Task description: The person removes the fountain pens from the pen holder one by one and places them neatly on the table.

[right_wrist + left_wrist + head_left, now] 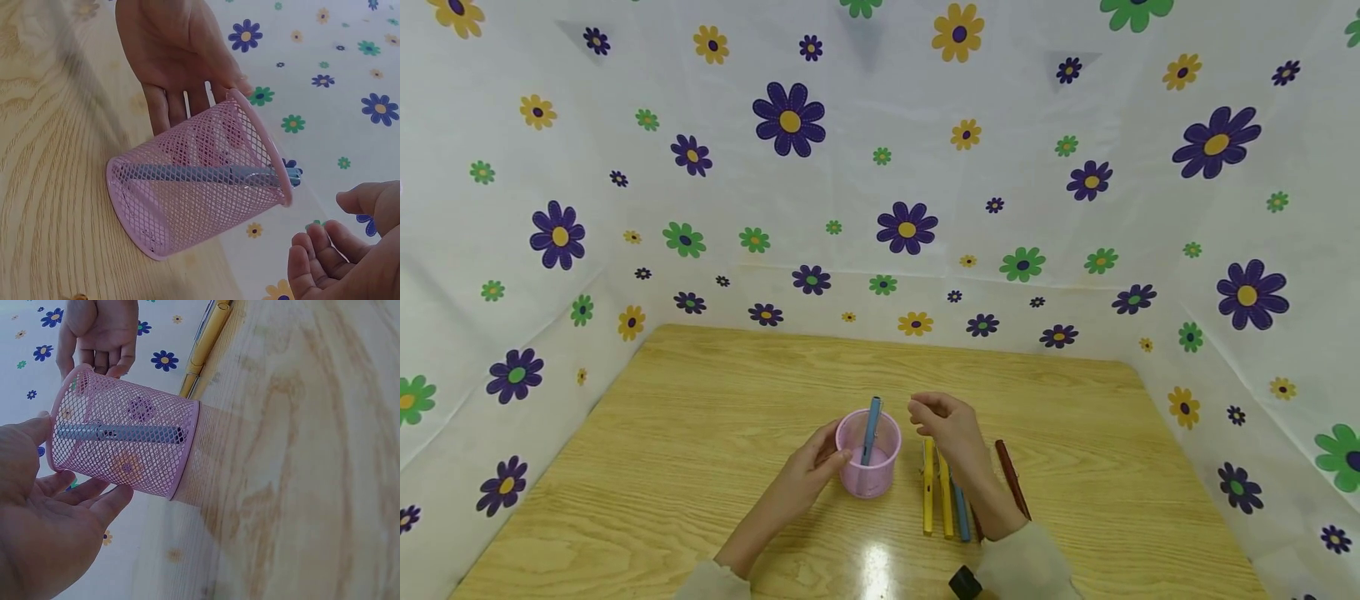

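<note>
A pink mesh pen holder (pixel 867 483) stands upright on the table. My left hand (pixel 801 477) grips its side, the thumb at the rim and the fingers around the wall. A blue pen (pixel 871 429) leans inside, its top above the rim; through the mesh in the right wrist view the pen (pixel 200 174) reaches down to the base. Just right of the holder, my right hand (pixel 951 425) hovers with loosely curled fingers, nothing between them. Below that hand lie two yellow pens (pixel 928 492), a blue pen (pixel 962 512) and a dark red pen, partly hidden by the forearm.
Another dark red pen (pixel 1013 479) lies right of the right forearm. A small black object (pixel 965 582) shows beside the right sleeve. Flower-patterned white cloth (pixel 850 183) encloses the wooden table (pixel 700 392) at the back and both sides.
</note>
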A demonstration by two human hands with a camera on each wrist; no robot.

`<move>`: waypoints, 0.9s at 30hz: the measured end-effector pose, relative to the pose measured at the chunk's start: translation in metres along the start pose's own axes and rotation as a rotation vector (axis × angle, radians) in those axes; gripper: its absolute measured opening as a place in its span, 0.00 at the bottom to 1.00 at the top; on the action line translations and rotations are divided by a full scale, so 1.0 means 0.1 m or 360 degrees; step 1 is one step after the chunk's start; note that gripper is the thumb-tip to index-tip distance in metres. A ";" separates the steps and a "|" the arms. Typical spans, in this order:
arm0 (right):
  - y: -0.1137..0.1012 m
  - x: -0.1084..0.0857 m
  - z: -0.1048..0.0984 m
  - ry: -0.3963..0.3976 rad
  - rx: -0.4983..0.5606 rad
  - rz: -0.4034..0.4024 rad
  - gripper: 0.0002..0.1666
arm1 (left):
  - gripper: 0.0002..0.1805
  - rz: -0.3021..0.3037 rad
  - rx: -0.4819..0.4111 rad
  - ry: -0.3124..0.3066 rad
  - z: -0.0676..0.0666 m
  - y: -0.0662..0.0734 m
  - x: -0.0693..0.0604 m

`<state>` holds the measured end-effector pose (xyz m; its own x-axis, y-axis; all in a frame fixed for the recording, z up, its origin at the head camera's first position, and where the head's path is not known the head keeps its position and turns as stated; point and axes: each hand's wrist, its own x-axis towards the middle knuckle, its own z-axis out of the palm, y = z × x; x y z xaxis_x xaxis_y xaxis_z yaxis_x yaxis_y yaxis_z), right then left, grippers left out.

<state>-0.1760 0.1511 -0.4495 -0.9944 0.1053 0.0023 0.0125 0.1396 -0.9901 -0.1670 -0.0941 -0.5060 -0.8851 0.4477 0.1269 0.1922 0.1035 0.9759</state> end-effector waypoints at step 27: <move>0.11 0.12 0.36 -0.0146 -0.0073 -0.0090 0.19 | 0.33 -0.0023 -0.0042 -0.0006 0.00 0.00 -0.02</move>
<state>-0.1911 0.1183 -0.4657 -0.9990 0.0056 0.0432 -0.0414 0.1880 -0.9813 -0.1651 -0.0948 -0.5065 -0.8862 0.4495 0.1124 0.1684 0.0864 0.9819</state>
